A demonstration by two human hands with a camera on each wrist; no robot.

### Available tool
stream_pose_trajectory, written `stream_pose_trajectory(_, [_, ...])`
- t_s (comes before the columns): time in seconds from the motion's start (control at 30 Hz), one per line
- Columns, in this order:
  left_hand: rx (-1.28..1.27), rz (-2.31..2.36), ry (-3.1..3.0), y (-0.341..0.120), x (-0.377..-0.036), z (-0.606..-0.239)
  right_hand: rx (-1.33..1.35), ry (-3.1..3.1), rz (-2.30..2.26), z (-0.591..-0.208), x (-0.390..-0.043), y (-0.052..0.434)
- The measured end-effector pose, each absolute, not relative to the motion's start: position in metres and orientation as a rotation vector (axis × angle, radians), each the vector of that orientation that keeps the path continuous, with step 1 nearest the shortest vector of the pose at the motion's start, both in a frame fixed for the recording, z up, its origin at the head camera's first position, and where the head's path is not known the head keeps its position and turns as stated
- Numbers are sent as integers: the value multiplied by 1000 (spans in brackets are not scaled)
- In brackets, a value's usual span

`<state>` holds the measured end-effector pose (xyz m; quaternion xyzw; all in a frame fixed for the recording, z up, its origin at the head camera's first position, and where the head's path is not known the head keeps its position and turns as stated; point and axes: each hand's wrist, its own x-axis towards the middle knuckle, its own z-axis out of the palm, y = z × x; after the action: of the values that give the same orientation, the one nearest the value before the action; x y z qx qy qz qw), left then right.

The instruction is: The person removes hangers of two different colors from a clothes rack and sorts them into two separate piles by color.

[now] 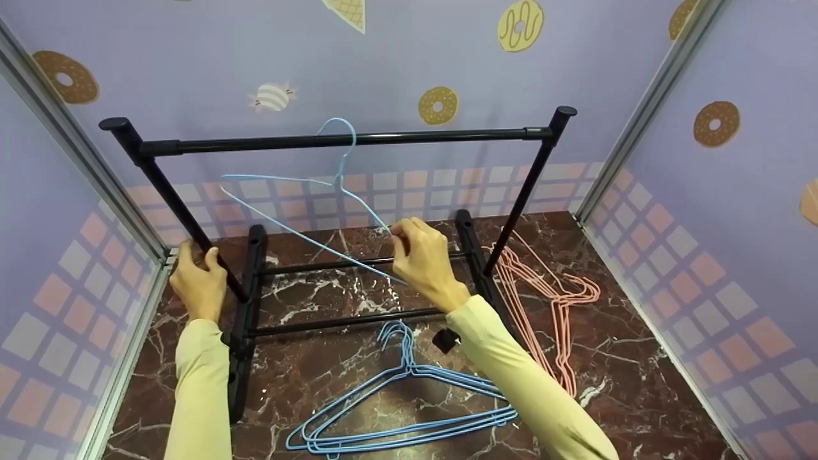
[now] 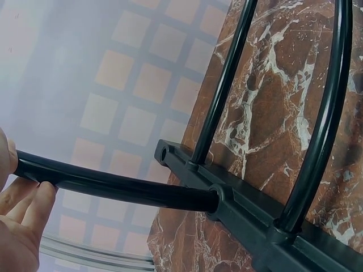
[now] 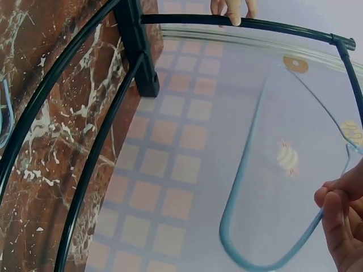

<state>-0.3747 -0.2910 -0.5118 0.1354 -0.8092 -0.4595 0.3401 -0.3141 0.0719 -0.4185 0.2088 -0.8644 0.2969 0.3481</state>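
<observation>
A black clothes rack [image 1: 441,136] stands on a marbled floor. My left hand [image 1: 199,281] grips its left upright [image 2: 119,187], thumb on one side and fingers on the other. With thumb and fingertips, my right hand [image 1: 425,259] pinches the right shoulder of a blue clothes hanger [image 1: 281,223]. That hanger's hook curves over the top bar, left of the bar's middle, and its body slants below. In the right wrist view the hanger [image 3: 241,175] forms a long loop running away from the right hand [image 3: 343,218].
Several blue hangers [image 1: 409,369] lie stacked on the floor before the rack. Several pink hangers [image 1: 559,300] lie beside its right foot. A small black piece [image 1: 445,340] is near my right forearm. Patterned panels [image 1: 383,64] enclose the back and both sides.
</observation>
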Motion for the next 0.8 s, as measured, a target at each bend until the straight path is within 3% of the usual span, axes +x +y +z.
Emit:
stream_pose_trajectory(0.43, [342, -1214, -2123, -293, -373, -512, 544, -2188, 739, -416, -307, 105])
stream_pose_trajectory(0.8, [346, -1207, -2138, -292, -373, -510, 681, -2327, 675, -474, -282, 164])
